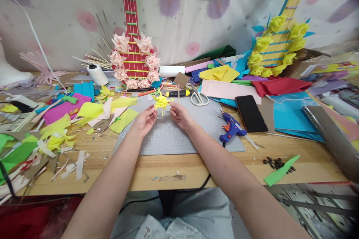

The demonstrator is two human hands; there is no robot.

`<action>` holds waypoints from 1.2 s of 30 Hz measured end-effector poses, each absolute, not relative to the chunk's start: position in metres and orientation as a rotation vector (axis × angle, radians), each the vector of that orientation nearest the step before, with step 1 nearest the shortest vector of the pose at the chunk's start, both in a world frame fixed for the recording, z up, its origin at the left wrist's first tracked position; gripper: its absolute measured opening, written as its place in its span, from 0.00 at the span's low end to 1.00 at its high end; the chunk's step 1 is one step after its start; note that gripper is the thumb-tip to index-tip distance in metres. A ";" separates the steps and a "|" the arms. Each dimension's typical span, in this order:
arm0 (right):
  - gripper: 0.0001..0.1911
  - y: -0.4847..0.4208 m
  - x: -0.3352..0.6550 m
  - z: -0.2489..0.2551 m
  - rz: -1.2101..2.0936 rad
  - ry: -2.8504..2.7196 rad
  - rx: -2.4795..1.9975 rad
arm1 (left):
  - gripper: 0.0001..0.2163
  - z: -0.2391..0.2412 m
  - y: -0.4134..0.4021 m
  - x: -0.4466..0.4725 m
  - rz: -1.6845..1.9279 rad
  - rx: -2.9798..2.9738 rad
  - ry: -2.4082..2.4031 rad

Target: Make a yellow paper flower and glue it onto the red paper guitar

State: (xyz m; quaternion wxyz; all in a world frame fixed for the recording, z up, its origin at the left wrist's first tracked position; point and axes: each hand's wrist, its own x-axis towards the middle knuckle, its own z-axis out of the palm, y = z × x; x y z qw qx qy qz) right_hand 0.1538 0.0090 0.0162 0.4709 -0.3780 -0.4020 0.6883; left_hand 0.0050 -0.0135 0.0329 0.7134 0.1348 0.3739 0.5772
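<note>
Above the grey cutting mat, a small yellow crepe paper flower (162,101) with ragged petal strips is held up between my hands. My left hand (146,120) pinches its left edge between thumb and fingers. Against the flower's right side, the fingertips of my right hand (180,114) are closed at a petal strip. A thin wooden stick (178,93) stands up from my right hand, apparently gripped in its curled fingers; its lower end is hidden. The cutting mat (165,142) lies beneath both hands.
A blue glue gun (233,127), scissors (199,98) and a phone (251,113) lie to the right. Paper scraps (58,134) cover the left side. Two paper-flowered guitar models, one red (131,54) and one yellow (276,48), stand behind. Dark beads (277,163) lie near the front edge.
</note>
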 end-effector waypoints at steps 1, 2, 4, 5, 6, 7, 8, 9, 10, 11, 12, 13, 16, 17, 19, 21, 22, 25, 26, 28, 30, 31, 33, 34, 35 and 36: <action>0.15 0.008 0.154 0.016 1.689 -0.988 -0.920 | 0.07 0.033 -0.014 0.005 1.276 0.314 0.852; 0.14 0.008 0.153 0.016 1.681 -0.992 -0.919 | 0.07 0.032 -0.014 0.006 1.278 0.334 0.879; 0.14 0.007 0.152 0.015 1.651 -1.001 -0.925 | 0.08 0.030 -0.014 0.007 1.295 0.386 0.925; 0.14 0.007 0.152 0.014 1.641 -1.005 -0.928 | 0.08 0.029 -0.013 0.007 1.309 0.410 0.941; 0.14 0.007 0.151 0.014 1.635 -1.009 -0.931 | 0.08 0.028 -0.013 0.007 1.325 0.431 0.954; 0.14 0.007 0.151 0.014 1.631 -1.010 -0.935 | 0.09 0.027 -0.013 0.008 1.337 0.448 0.966; 0.14 0.008 0.151 0.013 1.630 -1.011 -0.940 | 0.09 0.027 -0.013 0.008 1.345 0.461 0.977; 0.14 0.008 0.150 0.013 1.630 -1.012 -0.944 | 0.09 0.027 -0.013 0.008 1.349 0.473 0.988; 0.14 0.008 0.150 0.013 1.630 -1.011 -0.947 | 0.10 0.027 -0.013 0.008 1.348 0.485 0.999; 0.14 0.008 0.150 0.013 1.630 -1.008 -0.950 | 0.11 0.027 -0.013 0.008 1.344 0.499 1.012; 0.14 0.008 0.150 0.013 1.628 -1.004 -0.951 | 0.11 0.027 -0.013 0.008 1.344 0.514 1.029; 0.13 0.008 0.150 0.013 1.627 -1.000 -0.953 | 0.13 0.027 -0.013 0.008 1.348 0.532 1.048; 0.13 0.008 0.150 0.013 1.620 -0.999 -0.955 | 0.17 0.025 -0.013 0.008 1.384 0.603 1.110; 0.13 0.008 0.150 0.014 1.617 -1.001 -0.958 | 0.18 0.024 -0.013 0.008 1.401 0.624 1.125; 0.13 0.007 0.150 0.014 1.611 -1.003 -0.969 | 0.20 0.023 -0.013 0.008 1.422 0.657 1.140; 0.12 0.007 0.149 0.014 1.598 -1.000 -0.985 | 0.20 0.023 -0.013 0.008 1.424 0.673 1.142; 0.12 0.007 0.148 0.014 1.591 -0.995 -0.994 | 0.20 0.023 -0.013 0.008 1.418 0.677 1.139; 0.12 0.007 0.146 0.013 1.564 -0.983 -1.028 | 0.19 0.024 -0.013 0.007 1.394 0.659 1.125; 0.12 0.008 0.146 0.013 1.554 -0.983 -1.041 | 0.19 0.024 -0.013 0.007 1.384 0.645 1.121; 0.13 0.009 0.145 0.011 1.524 -1.003 -1.067 | 0.18 0.025 -0.012 0.007 1.374 0.613 1.123; 0.15 0.009 0.147 0.010 1.427 -1.038 -1.114 | 0.17 0.024 -0.012 0.007 1.387 0.574 1.132; 0.16 0.009 0.148 0.010 1.337 -1.075 -1.144 | 0.16 0.024 -0.011 0.007 1.404 0.549 1.135; 0.17 0.007 0.152 0.011 1.102 -1.232 -1.192 | 0.14 0.024 -0.010 0.007 1.455 0.498 1.141; 0.17 0.005 0.153 0.011 0.982 -1.352 -1.207 | 0.14 0.024 -0.010 0.007 1.483 0.480 1.144; 0.17 0.003 0.154 0.012 0.875 -1.494 -1.216 | 0.14 0.024 -0.010 0.007 1.512 0.467 1.150; 0.17 0.000 0.155 0.014 0.786 -1.639 -1.230 | 0.15 0.024 -0.010 0.008 1.538 0.459 1.155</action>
